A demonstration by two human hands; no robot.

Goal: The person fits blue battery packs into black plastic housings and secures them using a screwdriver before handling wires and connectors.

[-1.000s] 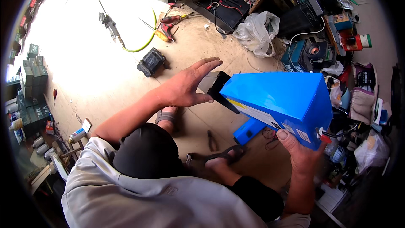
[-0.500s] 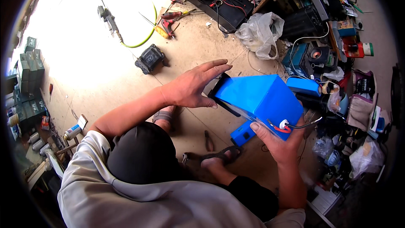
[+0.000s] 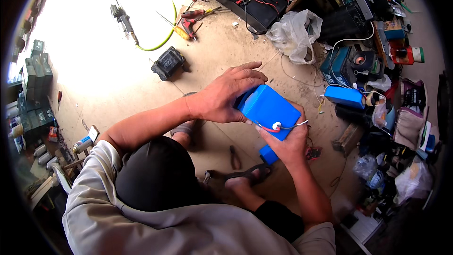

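While left hand [image 3: 226,95] overlaps it, blue box [image 3: 270,106], far end hidden

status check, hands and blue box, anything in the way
Right hand holding blue box. Left hand cupped at its left side. Wires sticking out near right hand. Pliers on floor, clear of box.

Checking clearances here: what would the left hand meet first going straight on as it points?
Most likely the blue battery pack, just ahead of the left hand; depth leaves contact unclear.
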